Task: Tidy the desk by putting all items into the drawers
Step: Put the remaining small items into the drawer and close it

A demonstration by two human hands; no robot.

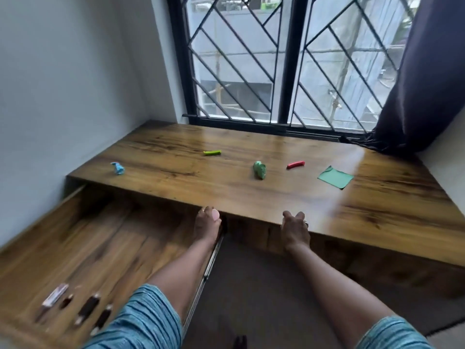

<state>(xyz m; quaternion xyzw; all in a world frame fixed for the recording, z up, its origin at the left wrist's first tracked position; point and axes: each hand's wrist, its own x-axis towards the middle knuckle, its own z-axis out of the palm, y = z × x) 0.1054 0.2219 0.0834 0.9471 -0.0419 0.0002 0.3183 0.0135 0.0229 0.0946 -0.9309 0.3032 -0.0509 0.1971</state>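
Observation:
The wooden desk carries a crumpled blue paper, a small green stick, a crumpled green paper, a small red stick and a flat green paper square. Below the desk's left half, the left drawer is pulled far out. My left hand hovers over the drawer's right rear corner, fingers bunched together at the desk's front edge; a pink spot shows at the fingertips. My right hand is at the desk's front edge with loosely curled fingers, holding nothing.
Several dark pens and a pale bar lie at the drawer's near end. A white wall bounds the left side. A barred window and a dark curtain stand behind the desk. Grey floor lies below.

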